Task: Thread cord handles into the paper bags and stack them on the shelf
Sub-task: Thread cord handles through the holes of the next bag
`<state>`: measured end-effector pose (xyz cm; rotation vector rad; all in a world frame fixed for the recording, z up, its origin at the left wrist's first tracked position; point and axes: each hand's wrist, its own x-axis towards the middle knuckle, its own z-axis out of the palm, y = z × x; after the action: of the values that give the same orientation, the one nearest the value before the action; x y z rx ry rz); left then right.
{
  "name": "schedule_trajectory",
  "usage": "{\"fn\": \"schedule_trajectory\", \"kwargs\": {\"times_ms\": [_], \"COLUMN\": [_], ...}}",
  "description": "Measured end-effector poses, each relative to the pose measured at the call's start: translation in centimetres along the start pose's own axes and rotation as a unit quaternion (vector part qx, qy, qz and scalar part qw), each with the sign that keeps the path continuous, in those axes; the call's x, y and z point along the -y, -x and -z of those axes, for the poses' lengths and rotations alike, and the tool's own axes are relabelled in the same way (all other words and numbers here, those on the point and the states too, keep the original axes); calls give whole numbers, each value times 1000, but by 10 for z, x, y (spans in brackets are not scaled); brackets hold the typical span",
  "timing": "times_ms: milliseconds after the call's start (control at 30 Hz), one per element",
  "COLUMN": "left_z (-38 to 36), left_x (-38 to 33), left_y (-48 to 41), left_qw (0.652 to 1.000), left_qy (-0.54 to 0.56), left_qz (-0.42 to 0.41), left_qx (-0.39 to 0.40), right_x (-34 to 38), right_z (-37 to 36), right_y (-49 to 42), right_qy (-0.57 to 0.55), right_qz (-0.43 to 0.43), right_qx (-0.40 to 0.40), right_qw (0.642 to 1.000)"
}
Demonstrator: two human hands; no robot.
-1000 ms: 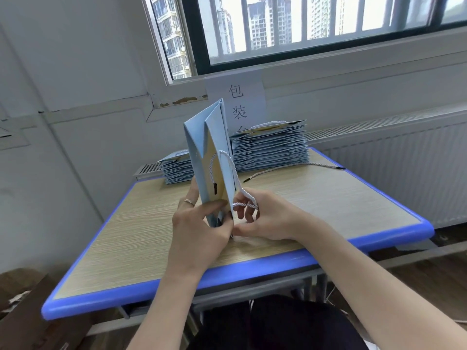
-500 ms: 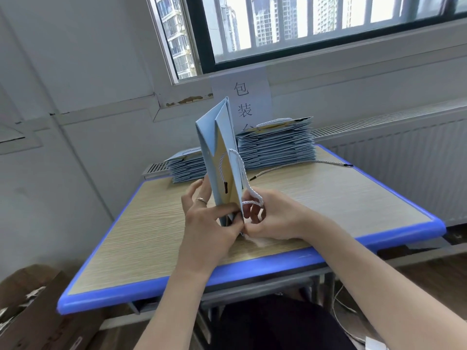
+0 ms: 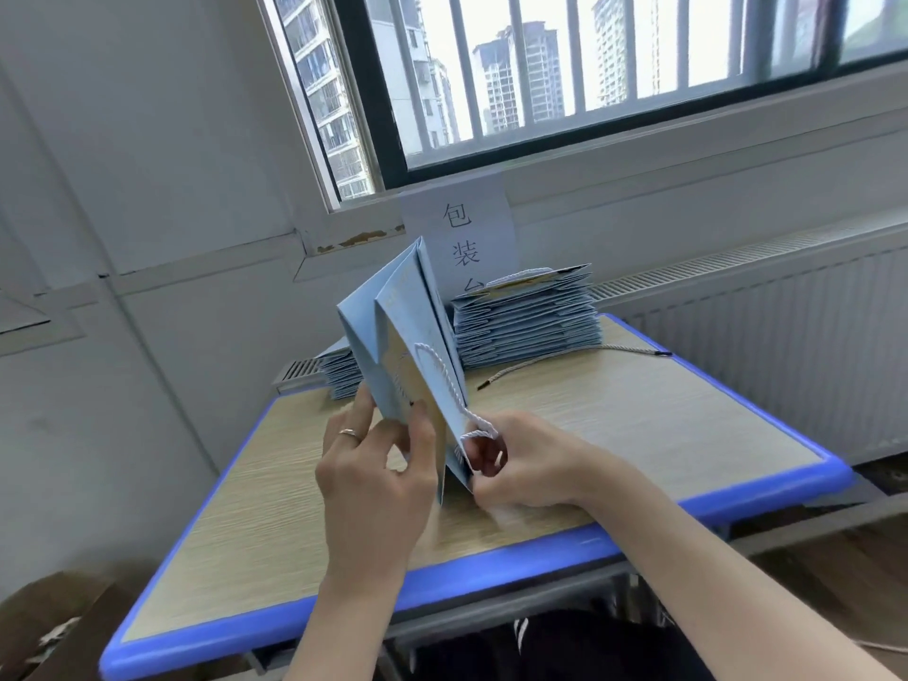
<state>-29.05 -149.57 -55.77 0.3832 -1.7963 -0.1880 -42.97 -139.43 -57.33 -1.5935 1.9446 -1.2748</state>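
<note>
Paper bag [image 3: 408,326] stood near table [image 3: 638,435] front edge, pinched by left hand [image 3: 373,469]. Cord [image 3: 442,376] pinched by right hand [image 3: 521,459]; best pulled through slowly.

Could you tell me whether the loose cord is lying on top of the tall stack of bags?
No, the loose cord lies on the table, in front of the tall stack of bags.

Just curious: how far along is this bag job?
Looks done: the tall stack, a cord handle showing on top. In hand: the left hand holds a blue bag upright, the right hand pinches its white cord. Left: one loose cord on the table and, probably, the lower stack.
</note>
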Motion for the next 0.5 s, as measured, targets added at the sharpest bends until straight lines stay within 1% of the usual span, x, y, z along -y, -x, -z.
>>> {"fn": "schedule_trajectory", "kwargs": {"times_ms": [67, 133, 200, 367, 433, 500], "left_z": [-1, -2, -2, -6, -11, -18], "left_x": [4, 7, 8, -2, -4, -3], "left_y": [-4, -6, -8, -18, -21, -21], "left_qw": [999, 999, 999, 997, 997, 998], "left_qy": [-20, -33, -17, 77, 83, 62], "left_qz": [-11, -1, 11, 14, 1, -33], "left_qx": [32, 42, 38, -7, -13, -2], "right_x": [-1, -1, -1, -2, -2, -2], "right_z": [0, 0, 1, 2, 3, 3], "right_y": [-1, -2, -2, -2, -1, -1], "right_qy": [3, 6, 2, -10, -13, -14], "right_qz": [-2, -1, -2, -30, -32, -31], "right_qx": [-4, -5, -7, -4, -3, -3], "right_qw": [1000, 1000, 1000, 1000, 999, 999]}}
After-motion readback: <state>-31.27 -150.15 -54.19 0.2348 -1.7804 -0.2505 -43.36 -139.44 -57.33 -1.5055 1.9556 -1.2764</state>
